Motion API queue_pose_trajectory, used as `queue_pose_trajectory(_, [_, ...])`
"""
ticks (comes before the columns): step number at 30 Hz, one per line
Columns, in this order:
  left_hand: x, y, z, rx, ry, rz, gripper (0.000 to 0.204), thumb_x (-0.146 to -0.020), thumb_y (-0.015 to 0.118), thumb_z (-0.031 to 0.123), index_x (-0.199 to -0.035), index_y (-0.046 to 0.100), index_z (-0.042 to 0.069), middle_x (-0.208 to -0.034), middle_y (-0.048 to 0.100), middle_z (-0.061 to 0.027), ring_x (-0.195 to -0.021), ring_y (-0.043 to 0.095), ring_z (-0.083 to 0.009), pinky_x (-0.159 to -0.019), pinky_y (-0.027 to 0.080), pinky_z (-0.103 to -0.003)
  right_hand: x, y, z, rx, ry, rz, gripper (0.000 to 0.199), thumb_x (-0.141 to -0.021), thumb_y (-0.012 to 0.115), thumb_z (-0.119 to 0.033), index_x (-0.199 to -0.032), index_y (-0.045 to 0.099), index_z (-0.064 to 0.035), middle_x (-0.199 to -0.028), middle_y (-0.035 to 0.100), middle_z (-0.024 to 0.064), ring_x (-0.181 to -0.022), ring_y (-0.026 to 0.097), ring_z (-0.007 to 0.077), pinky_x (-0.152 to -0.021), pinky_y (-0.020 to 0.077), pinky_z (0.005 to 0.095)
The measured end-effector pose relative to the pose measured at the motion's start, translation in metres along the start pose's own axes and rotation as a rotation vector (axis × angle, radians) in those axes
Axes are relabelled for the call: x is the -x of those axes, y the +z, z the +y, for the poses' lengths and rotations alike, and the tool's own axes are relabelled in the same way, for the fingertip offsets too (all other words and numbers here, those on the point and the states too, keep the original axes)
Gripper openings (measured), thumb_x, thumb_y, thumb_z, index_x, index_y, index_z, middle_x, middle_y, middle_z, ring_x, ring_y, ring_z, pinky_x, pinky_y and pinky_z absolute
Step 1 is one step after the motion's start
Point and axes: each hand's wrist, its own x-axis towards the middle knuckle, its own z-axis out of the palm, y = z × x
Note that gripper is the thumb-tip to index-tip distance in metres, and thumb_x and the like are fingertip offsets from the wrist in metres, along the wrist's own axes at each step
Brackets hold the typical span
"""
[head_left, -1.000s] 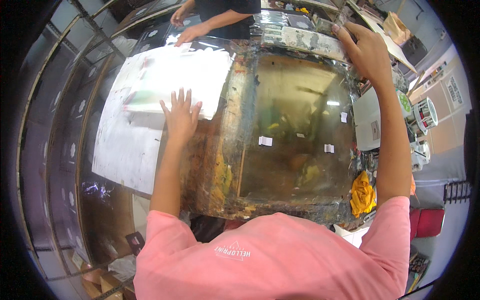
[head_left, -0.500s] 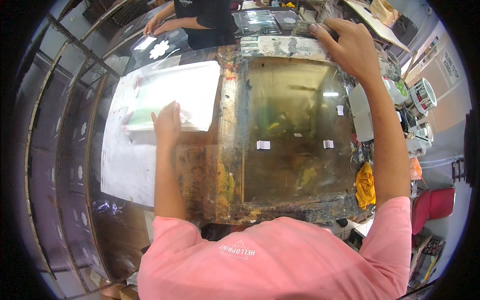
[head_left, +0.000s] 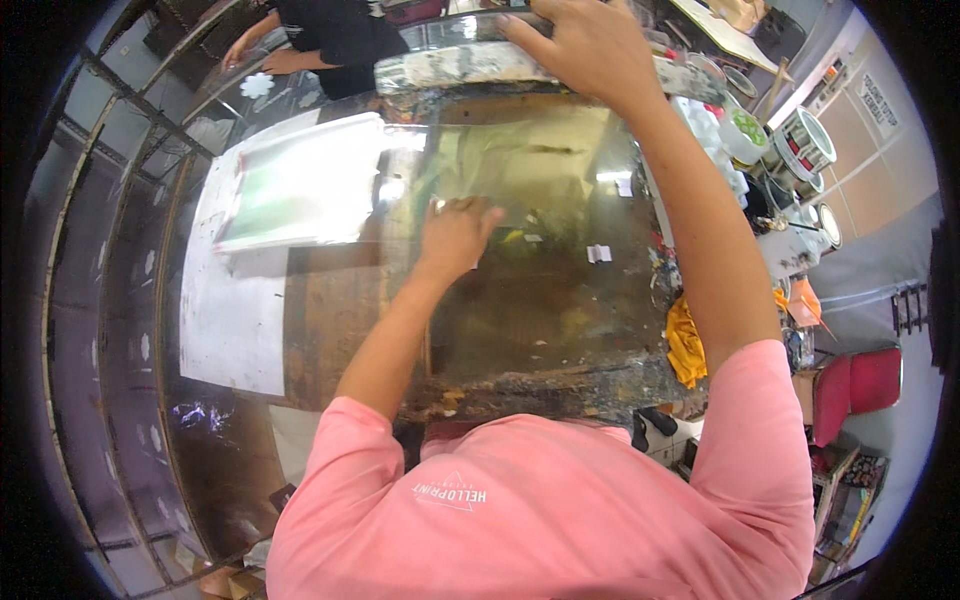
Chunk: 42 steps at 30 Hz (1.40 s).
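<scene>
My left hand (head_left: 460, 235) is blurred over the brownish glass-like plate (head_left: 540, 320) set in the worktable, fingers curled on what looks like a clear plastic sheet (head_left: 404, 140). The sheet's shiny left part reaches toward the pale stack of sheets (head_left: 310, 185); its full outline is hard to make out. At the far side, my right hand (head_left: 590, 50) is closed on the edge of a paint-smeared printing screen frame (head_left: 465, 66), thumb toward the left. Small white tabs (head_left: 599, 254) sit on the plate.
White paper (head_left: 235, 340) lies under the stack. To the right are a yellow cloth (head_left: 686, 345), tubs and cans (head_left: 803, 138), and a red chair (head_left: 875, 385). A metal rack (head_left: 110, 300) stands left. Another person (head_left: 335, 45) in black works beyond the table.
My left hand has moved right from the stack to over the plate, bringing the clear sheet. My right hand stays on the frame. The view has shifted right.
</scene>
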Motion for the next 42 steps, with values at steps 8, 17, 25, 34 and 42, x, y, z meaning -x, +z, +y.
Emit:
queue_pose_trajectory(8, [-0.018,0.081,0.100,-0.177,0.093,-0.071,0.119,-0.085,0.041,0.096,-0.162,0.044,0.005,-0.173,0.029,-0.0223,-0.162,0.021,-0.0436,-0.125,-0.003,-0.073,-0.001,-0.006,-0.002,-0.020,-0.035,-0.018,0.062,-0.097,0.056,-0.057,-0.079,0.077,-0.0015,-0.080,0.074,0.0224,-0.083,0.074,0.0389,-0.086,0.0492,0.0527])
queue_pose_trajectory(17, [-0.008,0.083,0.111,-0.134,0.187,0.036,0.123,-0.078,0.047,0.099,-0.154,0.055,0.003,-0.163,0.046,-0.0217,-0.153,0.037,-0.0430,-0.125,-0.002,-0.075,-0.014,-0.008,0.005,-0.098,-0.019,-0.073,0.071,-0.102,0.050,-0.061,-0.079,0.077,0.0000,-0.081,0.074,0.0239,-0.082,0.073,0.0397,-0.088,0.0510,0.0526])
queue_pose_trajectory(25, [-0.007,0.086,0.109,-0.075,0.227,0.106,0.118,-0.078,0.051,0.097,-0.148,0.062,0.002,-0.156,0.053,-0.0225,-0.148,0.044,-0.0416,-0.127,0.004,-0.070,-0.017,-0.011,0.003,-0.051,-0.022,-0.058,0.071,-0.101,0.049,-0.061,-0.082,0.077,0.0011,-0.084,0.075,0.0243,-0.085,0.072,0.0398,-0.089,0.0506,0.0532])
queue_pose_trajectory(34, [-0.006,0.091,0.105,-0.047,0.263,0.076,0.115,-0.079,0.053,0.095,-0.146,0.063,0.002,-0.155,0.053,-0.0219,-0.146,0.047,-0.0410,-0.127,0.010,-0.070,-0.014,-0.005,0.000,-0.013,-0.008,-0.018,0.064,-0.099,0.054,-0.058,-0.082,0.077,-0.0003,-0.086,0.074,0.0227,-0.088,0.072,0.0400,-0.086,0.0527,0.0513])
queue_pose_trajectory(42, [-0.004,0.083,0.094,0.126,0.464,0.294,0.082,-0.089,0.071,0.070,-0.136,0.067,0.002,-0.131,0.067,-0.0159,-0.126,0.061,-0.0359,-0.119,0.038,-0.056,-0.001,-0.007,-0.008,-0.036,0.012,-0.050,0.061,-0.099,0.058,-0.055,-0.075,0.073,-0.0007,-0.084,0.072,0.0244,-0.084,0.070,0.0415,-0.080,0.0509,0.0543])
